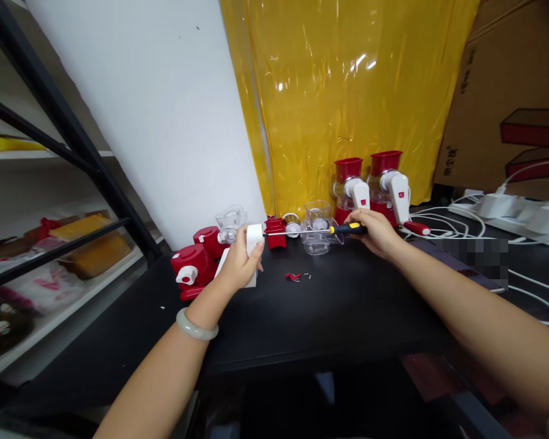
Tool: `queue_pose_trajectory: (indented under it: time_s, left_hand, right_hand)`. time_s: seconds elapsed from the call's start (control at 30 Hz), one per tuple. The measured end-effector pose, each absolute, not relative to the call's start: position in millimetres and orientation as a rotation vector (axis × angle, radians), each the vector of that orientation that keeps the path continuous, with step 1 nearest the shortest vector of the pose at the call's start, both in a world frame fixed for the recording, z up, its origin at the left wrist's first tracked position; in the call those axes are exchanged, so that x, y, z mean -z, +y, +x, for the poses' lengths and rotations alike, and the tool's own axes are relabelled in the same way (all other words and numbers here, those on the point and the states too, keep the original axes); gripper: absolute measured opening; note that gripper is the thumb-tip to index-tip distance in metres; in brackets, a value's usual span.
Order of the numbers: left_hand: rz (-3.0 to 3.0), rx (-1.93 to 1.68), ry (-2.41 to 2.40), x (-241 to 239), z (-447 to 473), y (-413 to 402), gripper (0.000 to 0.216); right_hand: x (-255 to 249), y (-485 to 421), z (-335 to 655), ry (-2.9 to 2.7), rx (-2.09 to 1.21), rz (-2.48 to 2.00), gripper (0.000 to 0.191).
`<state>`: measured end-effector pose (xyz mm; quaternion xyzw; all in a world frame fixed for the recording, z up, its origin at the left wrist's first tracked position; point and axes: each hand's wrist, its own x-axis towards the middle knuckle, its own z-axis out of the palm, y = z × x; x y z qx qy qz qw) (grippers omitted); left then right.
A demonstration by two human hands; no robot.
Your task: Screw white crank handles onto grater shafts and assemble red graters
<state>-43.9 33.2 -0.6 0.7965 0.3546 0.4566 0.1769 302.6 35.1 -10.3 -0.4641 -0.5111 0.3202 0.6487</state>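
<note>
My left hand is closed around a white plastic part, held upright above the black table. My right hand grips the black-and-yellow handle of a screwdriver. Its thin shaft runs level to the left, and the tip meets the white part near a small red piece. Just below the shaft, a tiny red clip and small screws lie loose on the table. A pale bangle sits on my left wrist.
Red base parts and a clear cup lie left of my hand. Clear containers and two assembled red-and-white units stand at the back before a yellow plastic sheet. White cables and a power strip lie right. Shelving stands left.
</note>
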Motion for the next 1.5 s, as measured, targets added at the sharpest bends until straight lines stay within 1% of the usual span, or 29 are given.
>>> queue_pose_trajectory:
  time_s: [0.07,0.2,0.27,0.33,0.5,0.6,0.73,0.87,0.97,1.1,1.2,1.27,1.33,1.4,1.5]
  left_hand:
    - [2.359,-1.316,0.972,1.6,-49.4,35.7,0.046]
    - [2.407,-1.370,0.986,0.1,-54.4,35.7,0.052]
    - [2.376,-1.371,1.035,-1.8,-53.4,32.8,0.051]
    - [2.319,-1.365,1.054,-3.2,-51.3,29.7,0.049]
    - [2.227,-1.311,1.014,-2.9,-47.2,26.8,0.048]
    - [2.207,-1.273,1.001,-1.8,-45.4,27.0,0.045]
    - [2.045,-1.208,0.964,0.1,-36.9,25.1,0.042]
    - [1.789,-1.132,0.909,0.6,-23.3,20.3,0.051]
    - [1.659,-1.081,0.888,-0.4,-16.4,17.5,0.058]
    - [1.671,-1.084,0.880,0.3,-15.5,15.9,0.056]
    - [1.832,-1.153,0.920,2.1,-18.5,13.5,0.049]
    - [1.971,-1.194,0.949,2.9,-21.2,11.2,0.044]
    - [2.079,-1.245,0.948,3.4,-24.3,9.6,0.044]
    - [2.143,-1.315,0.942,3.4,-28.1,9.0,0.048]
    - [2.218,-1.359,0.980,2.7,-33.5,9.4,0.054]
  right_hand:
    - [11.6,34.3,301.4,-1.240,-0.737,-1.177,0.035]
    - [12.9,28.7,301.8,-1.503,-0.529,-1.441,0.050]
    - [12.2,26.5,303.3,-1.579,-0.405,-1.437,0.057]
    - [11.0,25.6,305.4,-1.619,-0.277,-1.386,0.059]
    - [8.1,25.6,310.9,-1.585,-0.087,-1.350,0.055]
    - [6.2,23.9,312.7,-1.573,-0.038,-1.333,0.050]
    - [3.4,21.6,316.9,-1.564,0.152,-1.262,0.041]
    - [0.5,20.1,324.5,-1.579,0.331,-1.188,0.036]
    - [-1.8,16.6,327.5,-1.575,0.394,-1.150,0.034]
    - [-3.1,13.9,325.9,-1.487,0.301,-1.100,0.030]
    - [-3.0,20.4,325.1,-1.329,0.002,-1.062,0.032]
    - [-3.5,27.0,326.7,-1.231,-0.278,-0.995,0.037]
    - [-4.4,31.6,329.5,-1.193,-0.487,-0.954,0.045]
    - [-5.3,32.2,332.2,-1.231,-0.582,-1.006,0.053]
    - [-5.5,27.9,333.8,-1.311,-0.603,-1.182,0.062]
